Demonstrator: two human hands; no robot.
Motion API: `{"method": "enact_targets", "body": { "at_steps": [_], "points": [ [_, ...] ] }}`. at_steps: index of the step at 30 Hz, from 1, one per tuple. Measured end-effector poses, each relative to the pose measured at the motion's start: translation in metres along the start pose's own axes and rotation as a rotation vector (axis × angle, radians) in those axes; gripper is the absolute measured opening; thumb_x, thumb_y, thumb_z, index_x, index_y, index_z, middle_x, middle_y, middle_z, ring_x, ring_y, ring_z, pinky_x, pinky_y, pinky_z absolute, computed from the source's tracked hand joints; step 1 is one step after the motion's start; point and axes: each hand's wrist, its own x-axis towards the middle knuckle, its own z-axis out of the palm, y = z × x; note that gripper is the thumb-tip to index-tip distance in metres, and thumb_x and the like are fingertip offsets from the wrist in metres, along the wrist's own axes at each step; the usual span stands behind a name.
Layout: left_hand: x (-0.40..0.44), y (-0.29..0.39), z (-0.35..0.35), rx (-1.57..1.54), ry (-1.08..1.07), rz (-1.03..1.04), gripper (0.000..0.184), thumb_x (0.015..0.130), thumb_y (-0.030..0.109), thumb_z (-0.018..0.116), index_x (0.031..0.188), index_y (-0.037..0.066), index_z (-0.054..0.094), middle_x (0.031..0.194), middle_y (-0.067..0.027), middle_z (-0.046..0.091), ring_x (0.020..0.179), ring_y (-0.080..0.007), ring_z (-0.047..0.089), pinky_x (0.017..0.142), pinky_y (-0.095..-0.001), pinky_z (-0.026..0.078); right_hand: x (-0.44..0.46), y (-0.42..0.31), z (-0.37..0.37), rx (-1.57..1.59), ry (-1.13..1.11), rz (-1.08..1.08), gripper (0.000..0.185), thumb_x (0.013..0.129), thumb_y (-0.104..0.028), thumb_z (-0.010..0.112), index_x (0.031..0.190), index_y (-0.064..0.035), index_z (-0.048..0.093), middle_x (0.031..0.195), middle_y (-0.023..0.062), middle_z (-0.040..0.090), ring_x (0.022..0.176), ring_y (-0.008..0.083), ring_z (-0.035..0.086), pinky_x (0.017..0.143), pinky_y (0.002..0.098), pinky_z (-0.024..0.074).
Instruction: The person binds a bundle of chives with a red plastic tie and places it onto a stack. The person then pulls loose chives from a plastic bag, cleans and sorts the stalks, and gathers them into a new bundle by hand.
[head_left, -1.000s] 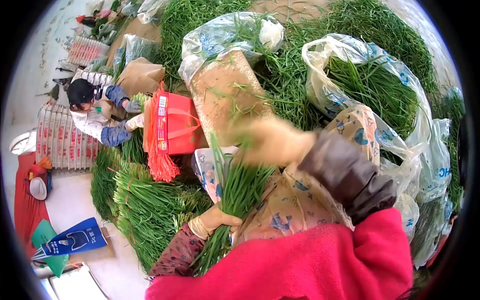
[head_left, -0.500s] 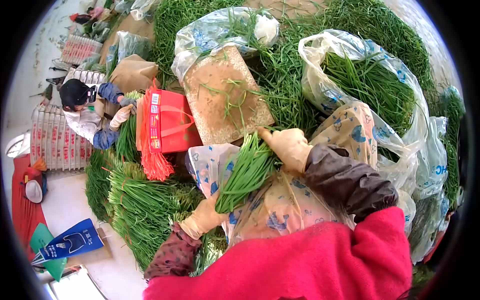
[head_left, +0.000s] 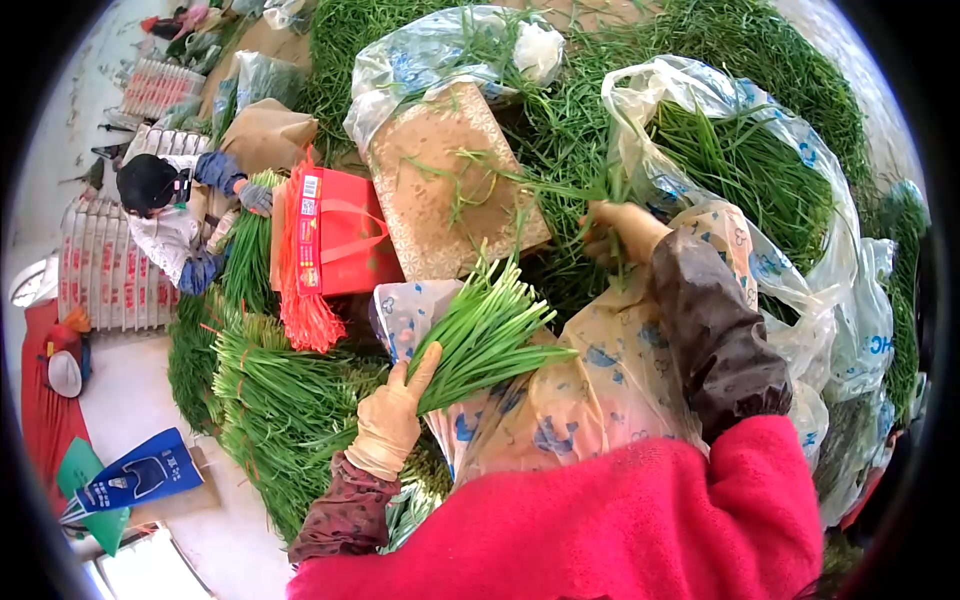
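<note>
My gloved left hand (head_left: 392,412) grips a loose bunch of green stalks (head_left: 485,335), its pale ends fanned up and to the right, above my plastic-covered lap. Out to the right, my gloved right hand (head_left: 622,232) has its fingers curled around some thin green leaves, beside the patterned board (head_left: 440,190). A few loose blades lie on that board. Right of my right hand, an open plastic bag (head_left: 825,190) holds more green leaves.
Tied green bundles (head_left: 285,400) are stacked at the left, below a red bag (head_left: 350,240) with red strings. A co-worker (head_left: 165,215) handles stalks further left. Loose greens (head_left: 570,130) spread behind the board. A blue packet (head_left: 145,475) stands at the lower left.
My right hand has moved right, away from the bunch, and now has thin leaves in it. The bunch in my left hand has turned, its pale ends spreading. The co-worker's hands have shifted.
</note>
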Motion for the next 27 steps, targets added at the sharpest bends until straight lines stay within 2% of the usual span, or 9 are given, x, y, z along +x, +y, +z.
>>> {"method": "enact_targets", "body": {
  "at_steps": [2,5,6,8,11,18,22,24,27],
  "points": [
    [0.005,0.001,0.003,0.06,0.048,0.039,0.093,0.07,-0.006,0.058,0.149,0.035,0.031,0.126,-0.0183,0.056,0.075,-0.0351,0.066,0.063,-0.0416,0.054,-0.028,-0.005,0.031,-0.24,-0.063,0.059,0.069,0.09,-0.056,0.057,0.136,-0.0064,0.045,0.123,0.0191,0.054,0.106,0.0366,0.057,0.084,0.0459,0.0521],
    [0.012,0.005,0.001,0.151,0.09,0.094,0.093,0.07,-0.006,0.058,0.149,0.036,0.032,0.126,-0.0185,0.055,0.068,-0.0328,0.065,0.059,-0.0403,0.053,-0.007,0.01,0.061,-0.353,-0.339,-0.182,0.076,0.088,-0.059,0.06,0.145,-0.0139,0.037,0.128,0.014,0.055,0.111,0.0271,0.055,0.091,0.0408,0.0486],
    [0.015,0.009,-0.002,0.177,0.089,0.112,0.093,0.069,-0.005,0.058,0.148,0.036,0.032,0.126,-0.0183,0.055,0.067,-0.032,0.064,0.058,-0.0398,0.053,0.0,0.021,0.079,-0.314,-0.305,-0.487,0.072,0.086,-0.055,0.064,0.141,-0.0123,0.043,0.125,0.0113,0.057,0.106,0.0233,0.056,0.088,0.0374,0.049],
    [0.02,0.015,-0.008,0.177,0.027,0.102,0.092,0.069,-0.004,0.059,0.148,0.036,0.032,0.125,-0.0173,0.055,0.065,-0.0319,0.063,0.057,-0.0404,0.053,0.001,0.014,0.111,-0.502,-0.061,-0.42,0.063,0.087,-0.047,0.064,0.136,-0.0089,0.05,0.119,0.0109,0.062,0.104,0.0243,0.06,0.087,0.0359,0.0485],
    [0.02,0.014,-0.008,0.018,0.039,0.118,0.089,0.072,-0.003,0.061,0.147,0.036,0.034,0.125,-0.0164,0.056,0.074,-0.0351,0.066,0.061,-0.0411,0.054,0.002,0.006,0.118,-0.792,0.058,-0.423,0.046,0.091,-0.034,0.056,0.125,-0.0034,0.057,0.112,0.0227,0.064,0.107,0.0361,0.061,0.092,0.0422,0.0468],
    [0.013,0.009,-0.006,-0.181,0.022,0.264,0.089,0.072,-0.007,0.06,0.144,0.04,0.038,0.123,-0.0179,0.055,0.075,-0.0342,0.066,0.064,-0.0409,0.055,0.049,-0.007,0.053,-0.869,0.519,-0.268,0.041,0.093,-0.035,0.051,0.121,-0.0064,0.062,0.097,0.0172,0.068,0.093,0.03,0.065,0.084,0.0387,0.0491],
    [0.013,0.007,-0.006,-0.292,0.034,0.227,0.079,0.075,-0.002,0.063,0.142,0.036,0.044,0.128,-0.0157,0.054,0.084,-0.0351,0.066,0.068,-0.0405,0.055,0.046,-0.025,0.0,-0.929,0.482,-0.222,0.046,0.09,-0.037,0.053,0.12,-0.0023,0.06,0.102,0.0208,0.067,0.096,0.0328,0.065,0.085,0.0412,0.0485],
    [0.013,0.008,-0.009,-0.308,-0.01,0.092,0.082,0.073,-0.004,0.061,0.143,0.034,0.043,0.127,-0.0162,0.055,0.095,-0.0391,0.063,0.073,-0.0411,0.055,0.027,-0.02,-0.006,-1.386,0.632,-0.315,0.052,0.085,-0.042,0.061,0.109,0.0047,0.061,0.101,0.023,0.067,0.092,0.0336,0.065,0.085,0.0415,0.0507],
    [0.014,0.004,-0.003,-0.313,0.049,0.065,0.08,0.074,0.002,0.066,0.143,0.034,0.042,0.127,-0.017,0.055,0.094,-0.0403,0.063,0.073,-0.042,0.055,-0.033,-0.032,0.038,-1.74,0.409,-0.277,0.049,0.083,-0.048,0.063,0.095,-0.0013,0.068,0.088,0.0181,0.068,0.082,0.0314,0.067,0.073,0.0432,0.0535]
  ]
}}
